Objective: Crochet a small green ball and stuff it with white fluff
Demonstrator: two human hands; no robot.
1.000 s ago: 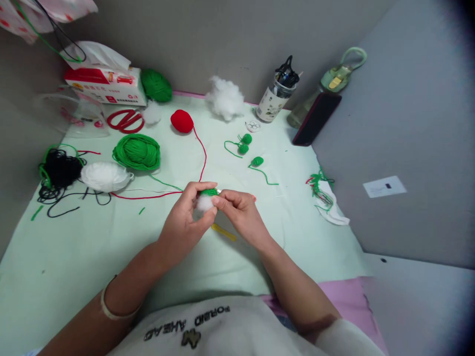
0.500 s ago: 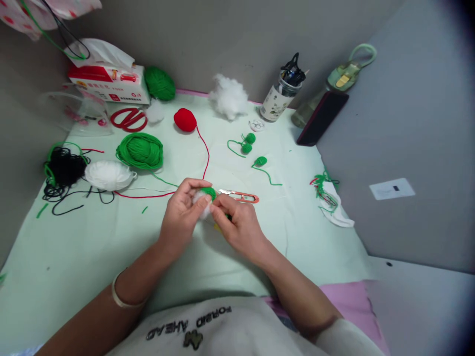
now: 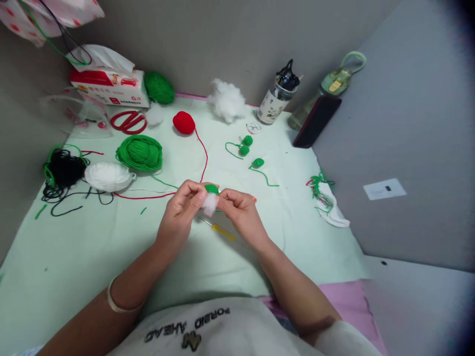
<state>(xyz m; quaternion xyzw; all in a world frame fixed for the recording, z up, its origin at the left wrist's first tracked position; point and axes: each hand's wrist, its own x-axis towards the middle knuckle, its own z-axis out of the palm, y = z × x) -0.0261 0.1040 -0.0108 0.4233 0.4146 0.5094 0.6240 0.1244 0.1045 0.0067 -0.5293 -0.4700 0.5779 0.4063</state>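
In the head view, the left hand (image 3: 175, 211) and right hand (image 3: 242, 211) pinch a green crocheted piece (image 3: 212, 189) and white stuffing (image 3: 210, 203) between them; the red yarn ball (image 3: 184, 122) sits at eleven o'clock from there. The piece should be light and soft, the stuffing easily torn; gripping the green edges seems safest.

Bright green on the small knitted piece (image 3: 212, 189), with white on the fluff (image 3: 210, 203). Yellow on the hook handle (image 3: 224, 233). Red on one yarn ball (image 3: 184, 123), green on the big yarn bundle (image 3: 140, 153), snowy white on the fat roll (image 3: 107, 176), black on the tangled string (image 3: 66, 169). Red and white on the tissue box (image 3: 118, 91). Red spots on the pink cloth (image 3: 25, 25). Black letters on the white shirt (image 3: 226, 336).
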